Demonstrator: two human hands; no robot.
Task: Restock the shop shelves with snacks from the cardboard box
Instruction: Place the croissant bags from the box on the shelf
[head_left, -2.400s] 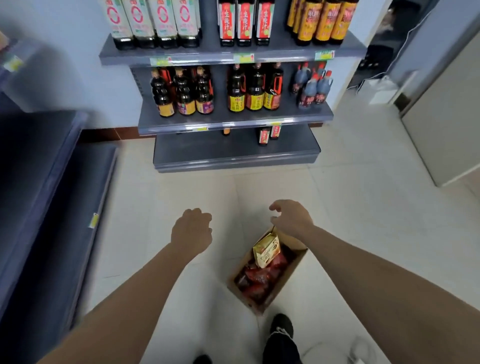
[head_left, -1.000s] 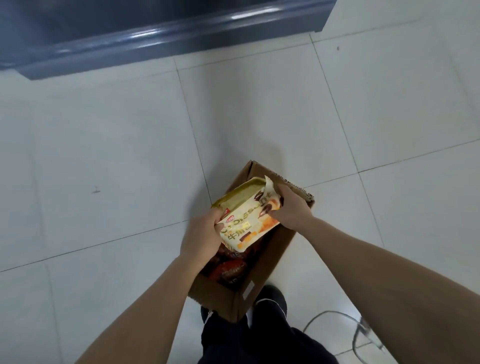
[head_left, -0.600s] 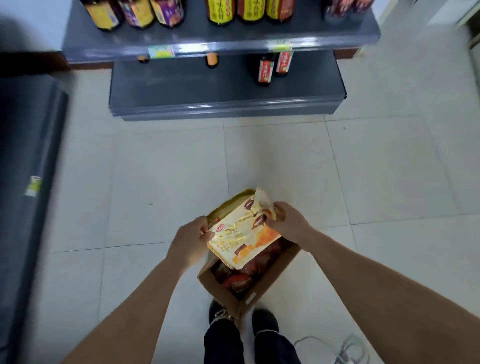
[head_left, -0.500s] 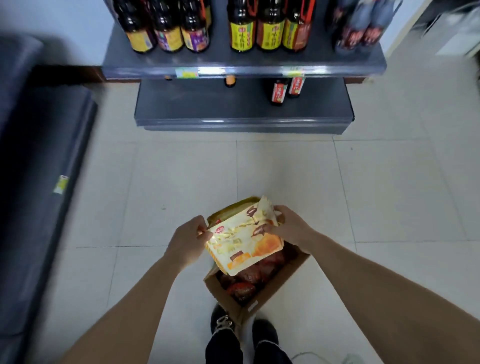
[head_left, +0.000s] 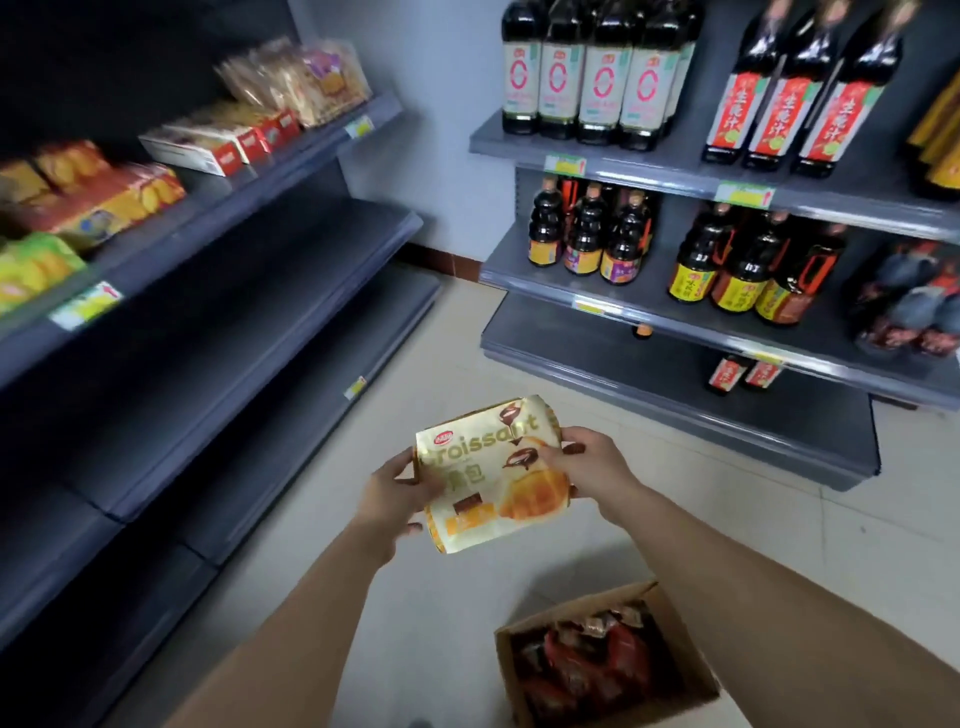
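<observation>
While the person stands on the pale tiled floor (head_left: 519, 364) in a corner of the shop, two dark grey shelf units meet at an angle ahead. The left shelf unit (head_left: 249, 291) carries snacks on its upper tier only in this view: orange biscuit packs (head_left: 104, 197), flat boxes with red ends (head_left: 223, 143) and clear bags of biscuits (head_left: 301, 78), with a price label (head_left: 85, 306) on the rail. The right shelf unit (head_left: 675, 410) holds dark sauce bottles: tall ones with pale labels (head_left: 597, 73) and red labels (head_left: 800, 104) on top, and smaller ones with yellow labels (head_left: 737, 265) below.

The cardboard box (head_left: 506, 670) sits open on the floor at the person's right, near the bottom of the view, with red snack packets (head_left: 597, 660) inside. The croissant packet (head_left: 491, 473), cream and yellow, is out of the box, held in the air over the floor between the two units, beyond and above the box, printed face up and slightly tilted.

Both bare forearms reach forward. The left hand (head_left: 395, 496) grips the packet's left edge, thumb on the front. The right hand (head_left: 587, 467) grips the right edge, fingers curled across the printed face.
</observation>
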